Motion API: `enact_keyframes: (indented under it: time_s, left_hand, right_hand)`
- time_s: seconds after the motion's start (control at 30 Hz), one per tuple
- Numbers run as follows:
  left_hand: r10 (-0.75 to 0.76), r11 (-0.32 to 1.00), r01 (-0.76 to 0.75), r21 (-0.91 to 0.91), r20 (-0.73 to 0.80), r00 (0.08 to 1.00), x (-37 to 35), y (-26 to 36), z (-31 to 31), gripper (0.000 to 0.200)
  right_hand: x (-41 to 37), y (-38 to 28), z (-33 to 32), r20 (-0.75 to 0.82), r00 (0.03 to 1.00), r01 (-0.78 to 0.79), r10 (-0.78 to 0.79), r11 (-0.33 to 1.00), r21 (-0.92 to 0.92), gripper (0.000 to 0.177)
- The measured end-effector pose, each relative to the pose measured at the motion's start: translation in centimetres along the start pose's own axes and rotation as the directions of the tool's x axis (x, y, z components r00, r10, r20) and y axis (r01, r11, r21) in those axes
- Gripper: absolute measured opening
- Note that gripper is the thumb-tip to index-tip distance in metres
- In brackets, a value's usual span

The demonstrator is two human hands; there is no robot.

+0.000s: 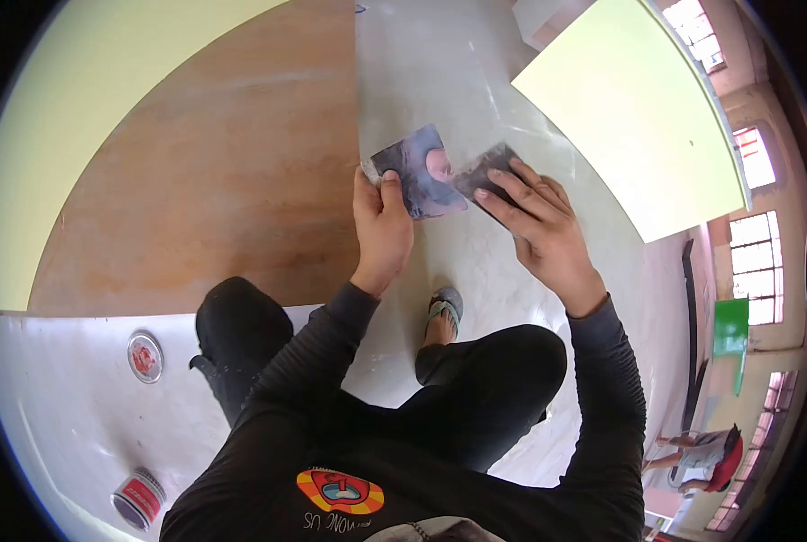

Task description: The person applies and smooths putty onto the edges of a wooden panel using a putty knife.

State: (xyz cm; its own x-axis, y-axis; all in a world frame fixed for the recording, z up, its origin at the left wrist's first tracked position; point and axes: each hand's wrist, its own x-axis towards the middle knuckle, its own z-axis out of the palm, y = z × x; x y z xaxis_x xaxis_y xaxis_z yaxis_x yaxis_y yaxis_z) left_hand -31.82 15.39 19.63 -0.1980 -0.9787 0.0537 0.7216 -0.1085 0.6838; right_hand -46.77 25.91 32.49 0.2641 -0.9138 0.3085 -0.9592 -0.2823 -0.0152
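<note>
My left hand (384, 226) is closed on a flat, square putty spreader (417, 194), its thumb across the dark smeared face. A dab of pink putty (438, 165) sits near that spreader's right edge. My right hand (548, 226) grips a dark putty spreader (487, 181), fingers spread over its face. The left edge of this second spreader is close to the pink dab; whether it touches is hard to make out. Both hands are raised over the floor, beside the right edge of a brown board (214, 181).
Pale yellow panels (629, 108) lie at the upper right and upper left. On the floor at left are a round lid (145, 356) with red smears and a can (138, 499) with a red label. Another person (706, 456) is at the far right.
</note>
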Motion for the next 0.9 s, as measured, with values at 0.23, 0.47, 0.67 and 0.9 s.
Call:
enact_keyframes:
  time_s: [0.23,0.47,0.67,0.9]
  left_hand:
    - [-0.090,0.994,0.091,0.062,-0.026,0.996,1.3,-6.0,-1.3,0.023]
    - [-0.213,0.968,0.195,-0.161,-0.105,0.971,3.7,-10.3,-2.5,0.022]
    - [0.110,0.990,-0.094,0.102,-0.173,0.979,5.9,-12.4,-5.8,0.019]
    - [0.296,0.903,-0.210,0.374,-0.188,0.937,5.4,-14.4,-5.4,0.016]
  right_hand:
    - [0.4,5.7,6.3,-0.023,0.998,0.067,-0.065,0.995,0.077,0.057]
    - [-2.0,11.2,18.3,-0.182,0.981,0.033,0.066,0.869,0.494,0.065]
    - [-3.9,13.6,24.4,-0.014,0.865,-0.339,0.502,0.604,0.722,0.033]
    - [-1.9,9.8,26.7,0.368,0.638,-0.019,0.677,-0.464,0.886,0.018]
